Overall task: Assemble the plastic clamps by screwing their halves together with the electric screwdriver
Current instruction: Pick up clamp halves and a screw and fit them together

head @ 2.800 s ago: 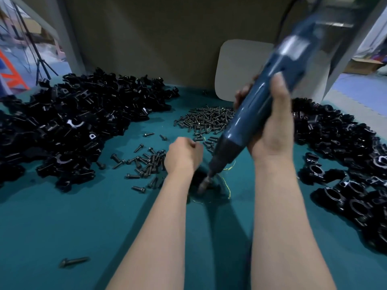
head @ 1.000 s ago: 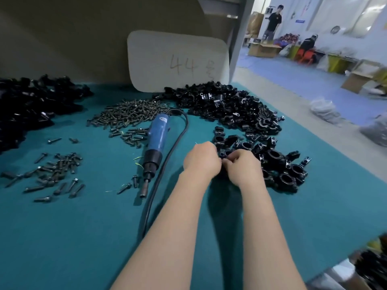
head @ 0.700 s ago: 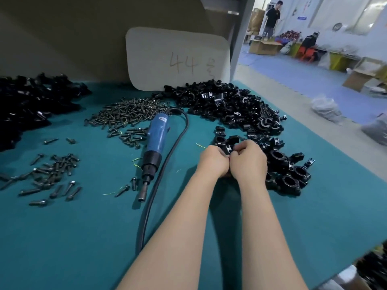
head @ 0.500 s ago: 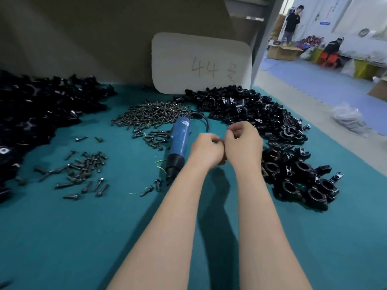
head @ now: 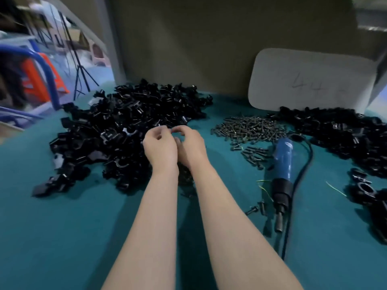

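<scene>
Table top: teal matte cover (head: 62,237), fills the lower view.
Back wall: flat olive-brown panel (head: 209,38) straight behind the table.
Board: white, rounded corners (head: 310,80), stands against the panel on the right, faint handwritten "44".
Post: grey upright (head: 113,38) at the panel's left edge.
Far left: blue tube frame (head: 45,65), orange item (head: 39,80) behind it, black tripod (head: 79,76) on pale bluish floor (head: 98,74); blurred.
Light: dim over the table, brighter beyond the post.

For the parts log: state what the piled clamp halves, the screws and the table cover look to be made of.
Clamp halves: black moulded plastic by the look, semi-glossy; their edges catch small highlights.
Screws: probably metal, dark grey with a dull glint.
Table cover: seems to be teal felt or cloth, matte, with no reflections.
</scene>
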Demonstrator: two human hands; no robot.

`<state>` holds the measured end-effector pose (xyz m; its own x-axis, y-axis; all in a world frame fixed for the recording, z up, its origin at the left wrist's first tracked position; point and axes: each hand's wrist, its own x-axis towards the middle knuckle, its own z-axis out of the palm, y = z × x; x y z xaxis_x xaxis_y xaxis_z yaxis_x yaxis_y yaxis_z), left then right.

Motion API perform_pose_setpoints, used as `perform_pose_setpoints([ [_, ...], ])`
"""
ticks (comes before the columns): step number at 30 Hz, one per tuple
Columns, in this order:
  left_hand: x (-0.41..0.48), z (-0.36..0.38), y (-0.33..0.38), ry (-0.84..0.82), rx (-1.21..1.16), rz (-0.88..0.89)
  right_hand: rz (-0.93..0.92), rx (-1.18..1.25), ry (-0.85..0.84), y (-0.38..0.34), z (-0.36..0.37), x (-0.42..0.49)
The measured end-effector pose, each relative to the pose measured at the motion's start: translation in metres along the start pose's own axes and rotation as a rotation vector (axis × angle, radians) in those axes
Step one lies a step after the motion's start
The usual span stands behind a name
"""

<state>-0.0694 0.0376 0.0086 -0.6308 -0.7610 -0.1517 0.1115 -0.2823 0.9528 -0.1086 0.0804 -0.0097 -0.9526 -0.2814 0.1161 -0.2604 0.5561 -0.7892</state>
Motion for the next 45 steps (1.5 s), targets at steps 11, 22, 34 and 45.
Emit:
perform_pose_setpoints([
  [11,0.023,-0.001,0.002,0.009,0.020,0.049,-0.047,0.063,0.041,-0.002,0.028,0.025],
  [22,0.011,0.005,-0.003,0.026,-0.012,0.024,-0.017,-0.225,-0.101,0.000,0.016,0.024],
  [34,-0.029,0.058,-0.010,-0.272,0.034,0.011,0.005,0.399,0.444,0.015,-0.084,0.000],
  [45,-0.129,0.158,-0.055,-0.670,0.090,-0.217,0.357,-0.092,0.668,0.127,-0.205,-0.064],
])
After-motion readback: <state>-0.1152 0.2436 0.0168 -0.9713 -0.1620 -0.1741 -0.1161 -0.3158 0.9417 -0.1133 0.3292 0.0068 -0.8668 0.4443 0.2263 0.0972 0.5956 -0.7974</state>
